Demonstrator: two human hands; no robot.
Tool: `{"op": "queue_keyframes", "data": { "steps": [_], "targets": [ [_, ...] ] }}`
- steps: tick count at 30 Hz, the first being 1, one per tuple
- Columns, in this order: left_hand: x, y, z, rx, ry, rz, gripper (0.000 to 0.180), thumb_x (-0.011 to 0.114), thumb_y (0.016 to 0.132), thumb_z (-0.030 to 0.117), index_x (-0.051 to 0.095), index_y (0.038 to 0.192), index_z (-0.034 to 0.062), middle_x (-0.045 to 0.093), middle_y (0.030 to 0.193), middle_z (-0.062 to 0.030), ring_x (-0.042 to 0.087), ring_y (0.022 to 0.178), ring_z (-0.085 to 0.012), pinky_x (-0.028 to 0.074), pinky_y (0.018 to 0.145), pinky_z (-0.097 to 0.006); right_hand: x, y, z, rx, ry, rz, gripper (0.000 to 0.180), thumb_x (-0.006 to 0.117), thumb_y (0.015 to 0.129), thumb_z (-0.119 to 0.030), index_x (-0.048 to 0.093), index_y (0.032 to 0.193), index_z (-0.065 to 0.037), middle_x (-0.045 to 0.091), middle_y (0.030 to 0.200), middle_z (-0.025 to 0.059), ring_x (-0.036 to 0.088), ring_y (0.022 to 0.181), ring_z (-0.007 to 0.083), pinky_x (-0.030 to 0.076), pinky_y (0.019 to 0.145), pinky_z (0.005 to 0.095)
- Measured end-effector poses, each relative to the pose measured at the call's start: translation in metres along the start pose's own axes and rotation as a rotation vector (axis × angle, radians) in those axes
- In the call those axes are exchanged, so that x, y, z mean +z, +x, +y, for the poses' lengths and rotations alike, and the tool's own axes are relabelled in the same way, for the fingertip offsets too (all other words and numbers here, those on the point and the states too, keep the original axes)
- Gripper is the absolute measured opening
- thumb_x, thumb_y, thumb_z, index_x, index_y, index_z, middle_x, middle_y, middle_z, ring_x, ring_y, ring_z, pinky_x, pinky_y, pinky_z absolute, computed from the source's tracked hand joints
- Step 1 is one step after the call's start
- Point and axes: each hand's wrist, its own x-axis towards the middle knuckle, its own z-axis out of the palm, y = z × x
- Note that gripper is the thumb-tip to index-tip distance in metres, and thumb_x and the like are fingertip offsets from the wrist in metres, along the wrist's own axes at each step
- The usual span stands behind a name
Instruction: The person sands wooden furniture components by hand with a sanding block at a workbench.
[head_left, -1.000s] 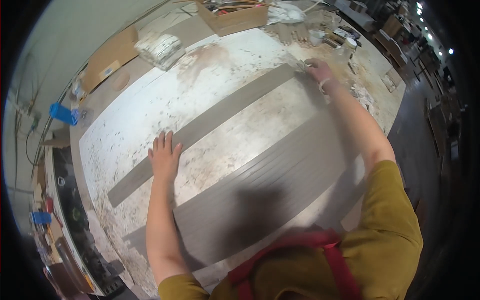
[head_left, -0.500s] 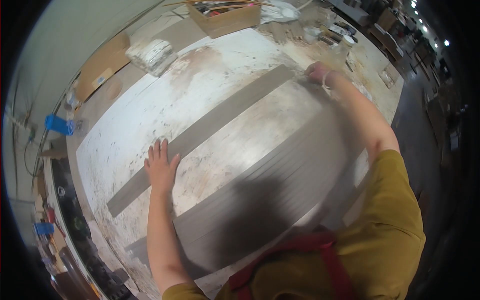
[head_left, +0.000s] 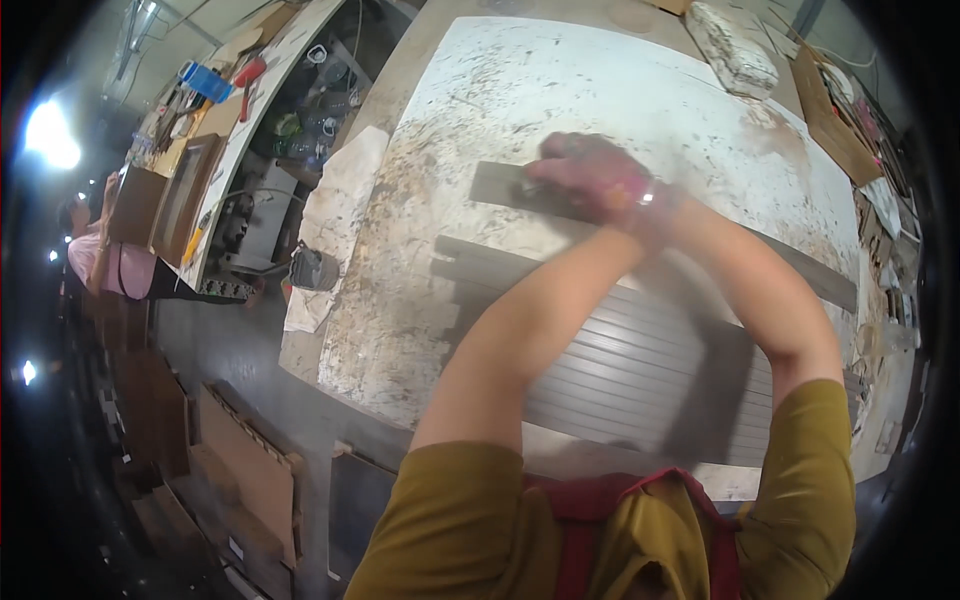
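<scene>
My right hand point(head_left: 590, 175), with a band point(head_left: 648, 198) at its wrist, is blurred over the left part of a long grey-brown strip point(head_left: 497, 186). Its fingers look curled, and a reddish tint covers the hand; what lies within the grip cannot be made out. My left forearm point(head_left: 540, 325) reaches up to meet the right wrist, where the left hand is hidden or lost in blur. Nearer to me lies a row of similar narrow strips point(head_left: 640, 365), side by side, partly in shadow and behind my forearm.
The stained white tabletop point(head_left: 440, 130) carries the strips. A wrapped white bundle point(head_left: 732, 50) and a cardboard box point(head_left: 832, 115) stand at the far right. A cloth or paper point(head_left: 345, 185) hangs at the left edge beside a dark cup-like container point(head_left: 313, 268). Another person point(head_left: 115, 260) stands at a bench further left.
The view has swung left. My left hand, spread on the single strip before, has left that spot; my right hand has moved from its far end to its left part, bringing both arms together.
</scene>
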Motion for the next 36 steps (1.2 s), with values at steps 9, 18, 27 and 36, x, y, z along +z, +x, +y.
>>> {"op": "queue_keyframes", "data": {
  "steps": [9, 18, 27, 36],
  "targets": [
    [0.085, 0.020, -0.057, -0.043, 0.202, 0.141, 0.057, 0.034, 0.095, 0.038, 0.029, 0.144, 0.0093, 0.019, 0.152, -0.0142, 0.019, 0.140, -0.0258, 0.018, 0.114, -0.039, 0.069, 0.087, 0.035, -0.707, -0.394, 0.006, 0.023, 0.057, 0.082, -0.014, 0.058, 0.105, -0.019, 0.057, 0.106, 0.0089, 0.060, 0.092, 0.0302, 0.050, 0.076, 0.0412],
    [0.064, 0.022, -0.051, 0.149, -0.850, 0.386, 0.058, 0.043, 0.095, 0.040, 0.029, 0.141, 0.0074, 0.034, 0.142, -0.0118, 0.032, 0.130, -0.0201, 0.027, 0.106, -0.035, 0.048, 0.143, 0.005, -0.309, -0.370, -0.118, 0.023, 0.059, 0.079, -0.008, 0.067, 0.100, -0.015, 0.065, 0.097, 0.0111, 0.063, 0.091, 0.0302, 0.050, 0.081, 0.0387],
    [0.008, -0.001, -0.024, -0.019, -0.102, 0.035, 0.067, 0.053, 0.088, 0.049, 0.038, 0.137, 0.0056, 0.037, 0.142, -0.0165, 0.031, 0.134, -0.0265, 0.025, 0.108, -0.046, -0.002, 0.104, 0.056, -0.097, -0.487, 0.208, 0.026, 0.054, 0.083, -0.012, 0.060, 0.108, -0.007, 0.061, 0.100, 0.0154, 0.060, 0.093, 0.0347, 0.048, 0.082, 0.0412],
    [0.017, 0.004, -0.019, 0.291, 0.286, 0.382, 0.048, 0.075, 0.069, 0.019, 0.053, 0.109, 0.0026, 0.054, 0.103, -0.0152, 0.052, 0.099, -0.0338, 0.042, 0.085, -0.042, -0.096, -0.224, 0.167, 0.240, -0.123, 0.732, 0.029, 0.059, 0.084, -0.007, 0.062, 0.113, -0.008, 0.059, 0.100, 0.0097, 0.059, 0.091, 0.0234, 0.047, 0.081, 0.0319]
  ]
}}
